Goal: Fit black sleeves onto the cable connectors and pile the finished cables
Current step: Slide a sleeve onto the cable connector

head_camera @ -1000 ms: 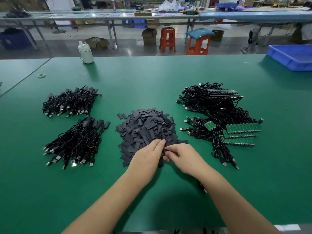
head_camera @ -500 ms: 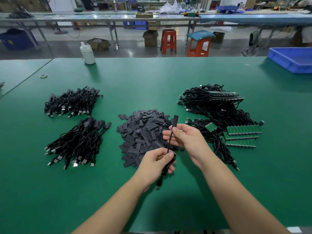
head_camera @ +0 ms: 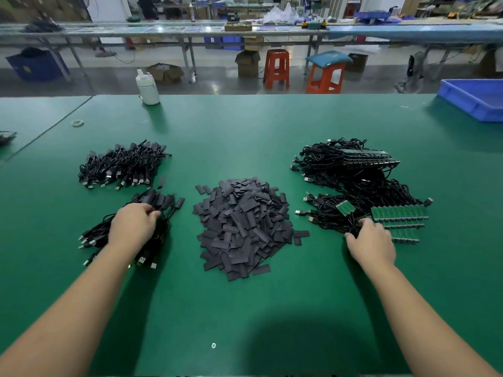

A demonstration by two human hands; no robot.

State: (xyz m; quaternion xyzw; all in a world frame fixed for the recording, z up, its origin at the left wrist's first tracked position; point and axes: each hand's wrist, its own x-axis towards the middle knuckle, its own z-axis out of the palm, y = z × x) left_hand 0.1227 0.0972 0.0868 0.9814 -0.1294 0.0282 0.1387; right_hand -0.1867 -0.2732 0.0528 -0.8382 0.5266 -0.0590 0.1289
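One cable down, the next one up

We keep the black sleeves [head_camera: 241,224] heaped mid-desk, between both piles. Our left hand [head_camera: 132,224] rests on the finished cables [head_camera: 128,235], fingers curled among them, though whether they grip we cannot tell; our right hand [head_camera: 371,242] pinches a strand from the unsleeved cables [head_camera: 353,191].

Bright even overhead light, soft shadow on green table [head_camera: 245,137] near bottom edge, glare on far floor, wide-angle edge bowing, background slightly soft
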